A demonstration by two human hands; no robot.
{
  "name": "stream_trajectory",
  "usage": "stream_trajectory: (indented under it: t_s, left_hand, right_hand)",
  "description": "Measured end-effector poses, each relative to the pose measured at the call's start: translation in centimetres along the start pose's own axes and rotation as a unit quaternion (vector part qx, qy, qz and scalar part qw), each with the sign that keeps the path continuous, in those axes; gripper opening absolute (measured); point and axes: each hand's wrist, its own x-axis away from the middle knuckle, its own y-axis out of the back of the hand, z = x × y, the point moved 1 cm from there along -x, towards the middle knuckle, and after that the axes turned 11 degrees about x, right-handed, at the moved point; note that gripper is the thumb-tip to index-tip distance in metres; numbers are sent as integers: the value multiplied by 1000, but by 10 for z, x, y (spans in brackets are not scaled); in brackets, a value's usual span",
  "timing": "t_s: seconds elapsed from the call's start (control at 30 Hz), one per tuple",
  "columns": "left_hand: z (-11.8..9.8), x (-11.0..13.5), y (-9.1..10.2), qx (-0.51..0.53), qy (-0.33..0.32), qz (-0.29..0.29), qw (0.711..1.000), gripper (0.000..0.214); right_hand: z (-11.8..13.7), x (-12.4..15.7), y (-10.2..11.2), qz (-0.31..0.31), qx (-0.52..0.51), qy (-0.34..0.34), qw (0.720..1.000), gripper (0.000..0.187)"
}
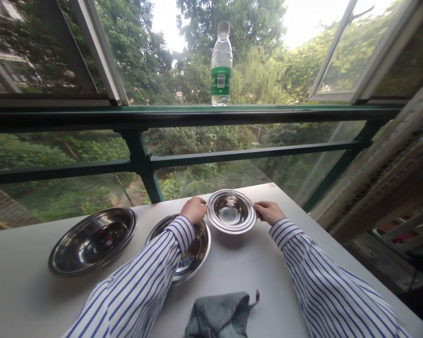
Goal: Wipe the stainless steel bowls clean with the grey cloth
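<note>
Near the far right of the white table, a small wide-rimmed stainless steel bowl sits between my hands; several rim lines suggest it may be a stack. My left hand pinches its left rim, fingers closed. On the opposite side, my right hand grips the right rim between thumb and fingers. Beneath my left forearm is a larger steel bowl, partly hidden by the striped sleeve. Another big steel bowl lies to the left, with a small red and white mark inside. A grey-green cloth lies crumpled in front of me.
The white table ends at a glass panel with a dark green railing. A clear plastic bottle with a green label stands on the railing's ledge. Open window frames flank it, with trees outside. Cluttered shelving is at the right.
</note>
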Motion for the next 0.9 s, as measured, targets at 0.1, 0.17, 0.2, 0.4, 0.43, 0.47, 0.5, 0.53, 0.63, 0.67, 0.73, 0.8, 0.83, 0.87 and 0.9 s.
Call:
stream_trajectory:
  t_s: [0.1,0.17,0.2,0.4,0.43,0.47,0.5,0.53,0.63,0.67,0.73,0.8,0.83,0.87,0.9]
  left_hand:
    - [0,-1,3,21,0,-15,1000,33]
    - [-1,0,5,30,-1,-26,999,33]
    - [-2,0,7,34,-3,-32,999,33]
    - [-6,8,23,59,-16,-83,995,28]
    - [-6,10,26,65,-18,-89,994,29]
    - [-5,12,29,72,-19,-95,993,29]
    - [-4,14,32,79,-19,-100,992,29]
    - [-2,16,35,85,-19,-105,991,28]
    - [5,22,44,106,-17,-121,987,26]
    - [7,24,47,114,-16,-125,985,26]
    - [13,28,52,129,-15,-135,982,25]
    - [20,32,57,145,-13,-143,979,25]
    - [23,34,59,154,-11,-147,977,25]
    - [26,36,62,164,-10,-149,975,25]
    - [29,39,64,173,-8,-152,973,25]
  right_hand:
    - [1,0,1,-12,-7,12,1000,30]
    - [3,0,3,-20,-11,19,1000,30]
    - [4,0,3,-24,-13,22,999,30]
    - [17,5,7,-33,-12,40,999,28]
    - [20,7,7,-35,-12,46,998,26]
    - [24,9,6,-37,-11,52,998,24]
    - [27,11,6,-38,-11,58,998,22]
    - [31,13,5,-39,-10,66,997,20]
    - [43,20,2,-39,-10,90,995,17]
    - [47,23,1,-36,-10,97,995,16]
    - [54,28,-2,-31,-9,109,993,14]
    - [61,33,-5,-24,-8,120,992,14]
    - [64,35,-7,-20,-7,124,992,13]
    - [67,37,-9,-16,-7,129,992,13]
    - [69,40,-11,-12,-6,132,991,13]
